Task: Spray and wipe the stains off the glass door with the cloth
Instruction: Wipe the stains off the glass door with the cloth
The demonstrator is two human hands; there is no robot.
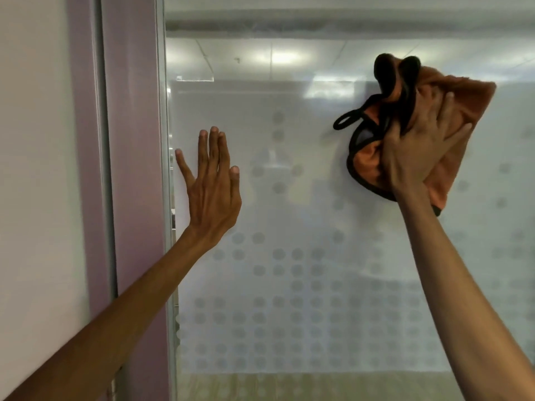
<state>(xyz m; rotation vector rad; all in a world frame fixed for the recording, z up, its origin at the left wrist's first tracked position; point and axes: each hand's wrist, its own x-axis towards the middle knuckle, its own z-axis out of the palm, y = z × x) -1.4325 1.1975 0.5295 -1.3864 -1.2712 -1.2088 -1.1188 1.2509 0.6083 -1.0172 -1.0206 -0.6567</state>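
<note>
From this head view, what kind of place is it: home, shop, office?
Probably an office. The glass door carries frosted film with a dot pattern, ceiling light panels show through the clear strip above, and a mauve frame borders it. The right hand presses an orange cloth to the glass.

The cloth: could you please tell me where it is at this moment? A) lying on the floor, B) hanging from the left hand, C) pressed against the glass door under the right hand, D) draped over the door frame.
C: the orange cloth is bunched under the right hand against the glass door, while the left hand lies flat and empty on the glass.
</note>
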